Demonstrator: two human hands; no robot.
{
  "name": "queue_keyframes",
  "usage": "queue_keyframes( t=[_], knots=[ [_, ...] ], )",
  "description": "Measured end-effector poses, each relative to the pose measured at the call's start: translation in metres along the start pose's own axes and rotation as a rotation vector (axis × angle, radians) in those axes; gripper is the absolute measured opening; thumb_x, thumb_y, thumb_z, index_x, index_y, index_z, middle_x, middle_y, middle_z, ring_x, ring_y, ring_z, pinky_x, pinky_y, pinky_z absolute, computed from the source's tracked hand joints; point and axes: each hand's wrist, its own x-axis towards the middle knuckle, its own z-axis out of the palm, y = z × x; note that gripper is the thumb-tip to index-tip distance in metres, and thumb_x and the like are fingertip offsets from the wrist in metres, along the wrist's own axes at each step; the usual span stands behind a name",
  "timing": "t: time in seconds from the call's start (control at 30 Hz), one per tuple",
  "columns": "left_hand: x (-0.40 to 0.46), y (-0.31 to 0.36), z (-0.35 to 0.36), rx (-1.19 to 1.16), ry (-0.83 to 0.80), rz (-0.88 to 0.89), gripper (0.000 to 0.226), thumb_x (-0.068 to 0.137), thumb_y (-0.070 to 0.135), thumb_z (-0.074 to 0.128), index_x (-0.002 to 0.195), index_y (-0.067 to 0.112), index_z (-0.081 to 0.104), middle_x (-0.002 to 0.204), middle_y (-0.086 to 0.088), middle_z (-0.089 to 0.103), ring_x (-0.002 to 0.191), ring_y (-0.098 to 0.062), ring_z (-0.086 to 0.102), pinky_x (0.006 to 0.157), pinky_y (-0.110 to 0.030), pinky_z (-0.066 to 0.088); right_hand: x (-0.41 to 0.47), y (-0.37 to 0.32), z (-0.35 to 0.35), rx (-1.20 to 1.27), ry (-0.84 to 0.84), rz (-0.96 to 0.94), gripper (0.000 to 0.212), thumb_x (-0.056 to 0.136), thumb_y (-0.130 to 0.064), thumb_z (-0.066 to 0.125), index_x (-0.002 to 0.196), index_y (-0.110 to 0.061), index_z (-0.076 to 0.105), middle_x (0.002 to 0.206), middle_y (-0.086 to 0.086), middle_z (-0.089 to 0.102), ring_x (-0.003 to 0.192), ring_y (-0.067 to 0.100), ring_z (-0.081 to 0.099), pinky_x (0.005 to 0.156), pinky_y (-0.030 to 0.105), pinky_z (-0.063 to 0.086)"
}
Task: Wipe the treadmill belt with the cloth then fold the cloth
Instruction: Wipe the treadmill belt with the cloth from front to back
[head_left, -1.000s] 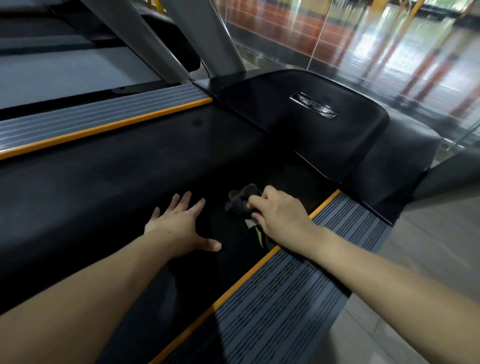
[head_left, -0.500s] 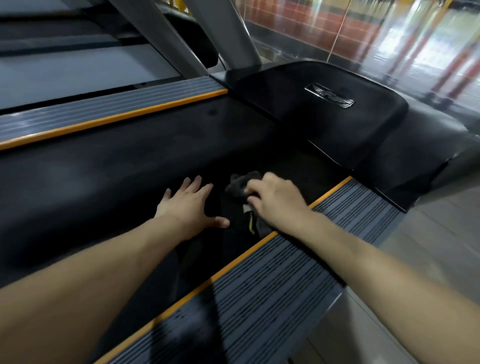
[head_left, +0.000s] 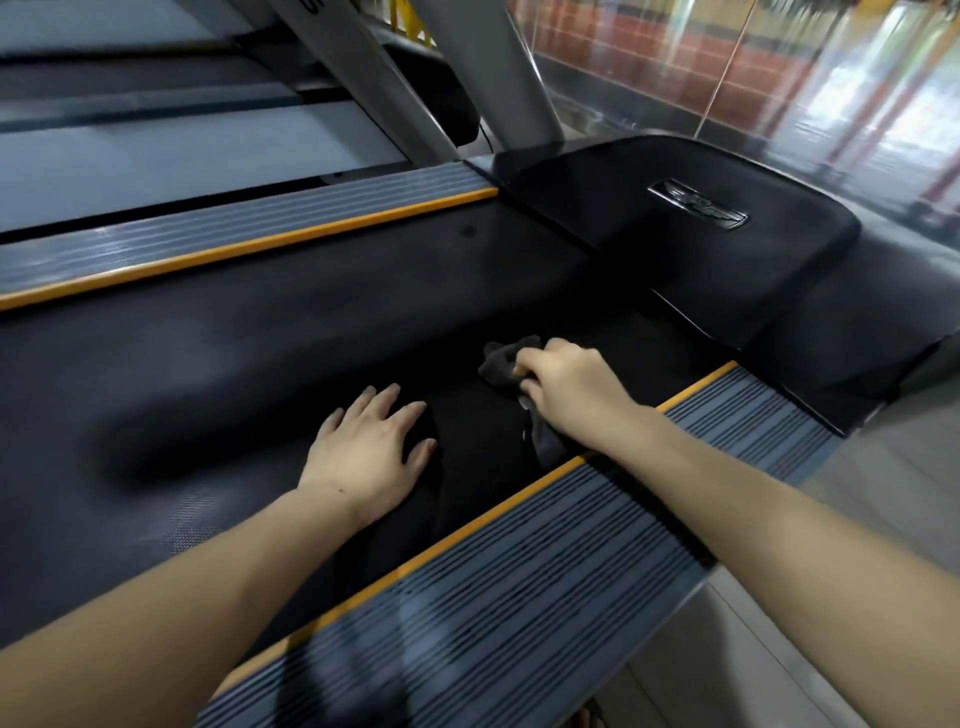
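Two hands on one black treadmill belt (head_left: 260, 374): left hand (head_left: 366, 452) flat, fingers spread, empty; right hand (head_left: 566, 387) clenched on one dark cloth (head_left: 501, 361), bunched near right side rail (head_left: 519, 587). Two orange-edged rails. Tiled floor (head_left: 883, 493), glass wall beyond.

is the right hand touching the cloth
Touching. The head view shows the right hand closed on the dark cloth, fingers curled into its bunched folds on the belt.

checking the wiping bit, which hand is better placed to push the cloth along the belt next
Right. The right hand already grips the bunched dark cloth on the treadmill belt; the left hand lies flat and empty.
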Motion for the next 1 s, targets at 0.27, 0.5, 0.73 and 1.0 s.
queue_keyframes(
  t=[0.27, 0.5, 0.73, 1.0],
  knots=[
    [-0.023, -0.009, 0.001, -0.007, -0.003, -0.026, 0.056, 0.103, 0.053, 0.037, 0.156, 0.036, 0.028, 0.169, 0.002, 0.016, 0.157, -0.021, 0.006, 0.126, -0.045, 0.015, -0.012, -0.026, 0.004, 0.024, 0.051, -0.154, 0.017, 0.090, -0.028, 0.062, 0.105, -0.021, 0.062, 0.093, 0.007, 0.052, 0.080, 0.033, 0.057, 0.062, 0.038, 0.048],
    [-0.053, -0.026, -0.008, -0.068, -0.025, -0.086, 0.055, 0.104, 0.049, 0.039, 0.157, 0.036, 0.029, 0.169, 0.002, 0.018, 0.157, -0.021, 0.008, 0.126, -0.043, 0.017, -0.003, -0.029, 0.010, -0.043, 0.086, 0.120, 0.017, 0.092, -0.029, 0.058, 0.105, -0.018, 0.062, 0.096, 0.010, 0.055, 0.087, 0.035, 0.057, 0.071, 0.041, 0.051],
    [-0.065, -0.049, -0.012, -0.092, -0.007, -0.123, 0.055, 0.104, 0.047, 0.037, 0.157, 0.036, 0.028, 0.169, 0.002, 0.016, 0.157, -0.021, 0.005, 0.126, -0.046, 0.014, 0.004, -0.084, 0.018, 0.307, 0.086, 0.110, 0.022, 0.089, -0.038, 0.063, 0.111, -0.033, 0.067, 0.102, -0.006, 0.061, 0.097, 0.017, 0.061, 0.082, 0.033, 0.053],
    [-0.038, -0.096, -0.020, -0.058, 0.098, -0.145, 0.054, 0.103, 0.045, 0.042, 0.155, 0.035, 0.033, 0.167, 0.002, 0.024, 0.156, -0.023, 0.014, 0.124, -0.047, 0.021, 0.033, -0.093, 0.066, 0.275, 0.192, 0.153, 0.029, 0.096, -0.032, 0.058, 0.124, -0.033, 0.065, 0.118, -0.003, 0.049, 0.103, 0.014, 0.047, 0.094, 0.037, 0.048]
  ],
)
